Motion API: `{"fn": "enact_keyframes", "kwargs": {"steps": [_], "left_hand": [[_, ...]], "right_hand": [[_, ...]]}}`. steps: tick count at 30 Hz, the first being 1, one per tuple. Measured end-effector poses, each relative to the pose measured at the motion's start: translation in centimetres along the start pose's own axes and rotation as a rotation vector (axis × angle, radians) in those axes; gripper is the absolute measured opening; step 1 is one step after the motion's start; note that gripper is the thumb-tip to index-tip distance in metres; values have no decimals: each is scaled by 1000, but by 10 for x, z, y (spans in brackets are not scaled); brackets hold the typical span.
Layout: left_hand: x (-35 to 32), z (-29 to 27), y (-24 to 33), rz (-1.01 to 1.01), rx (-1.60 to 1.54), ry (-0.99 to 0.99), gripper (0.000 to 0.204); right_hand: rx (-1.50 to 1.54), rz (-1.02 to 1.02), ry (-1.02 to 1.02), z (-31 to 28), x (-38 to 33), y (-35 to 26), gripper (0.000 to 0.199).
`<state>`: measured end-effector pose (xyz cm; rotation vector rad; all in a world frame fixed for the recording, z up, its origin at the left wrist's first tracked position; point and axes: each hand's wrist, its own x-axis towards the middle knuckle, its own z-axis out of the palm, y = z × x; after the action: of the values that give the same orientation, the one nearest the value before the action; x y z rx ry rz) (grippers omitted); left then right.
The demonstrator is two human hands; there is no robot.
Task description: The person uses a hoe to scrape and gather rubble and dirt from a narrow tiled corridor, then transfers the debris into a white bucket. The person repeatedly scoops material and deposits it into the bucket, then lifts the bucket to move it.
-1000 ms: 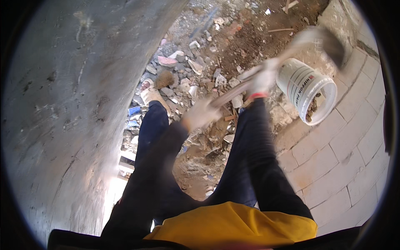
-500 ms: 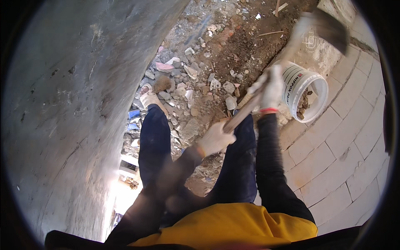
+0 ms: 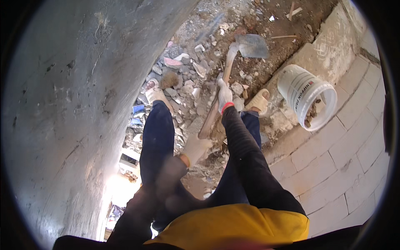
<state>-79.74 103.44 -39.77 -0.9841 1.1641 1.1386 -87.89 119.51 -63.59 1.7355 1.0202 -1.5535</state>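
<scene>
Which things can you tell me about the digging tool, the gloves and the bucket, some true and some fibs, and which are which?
1. Both the left hand and right hand hold the hoe. True.
2. The white bucket has nothing in it. False: brown lumps show inside.
3. The right hand is closer to the blade than the left hand is. True.
4. The blade is inside the bucket. False: it is on or over the dirt, apart from the bucket.
5. The gloves are bright green. False: they are whitish.
</scene>
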Motion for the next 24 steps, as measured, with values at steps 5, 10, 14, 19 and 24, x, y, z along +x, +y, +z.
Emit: {"fn": "enact_keyframes", "kwargs": {"steps": [5,10,14,19,24], "left_hand": [[-19,52,41,58,11,-103,26],[12,104,126,445,217,-388,28],[76,122,209,783,359,-361,34],[42,-4,133,152,238,-126,35],[-5,-6,6,-51,-106,57,34]], "right_hand": [[72,-278,-37,-58,-101,-94,40],[62,-1039,125,-119,-198,-215,41],[124,-1079,397,-126,-196,-288,45],[-138,-752,400,-5,-102,-127,46],[50,-9,-131,3,-38,12,34]]}}
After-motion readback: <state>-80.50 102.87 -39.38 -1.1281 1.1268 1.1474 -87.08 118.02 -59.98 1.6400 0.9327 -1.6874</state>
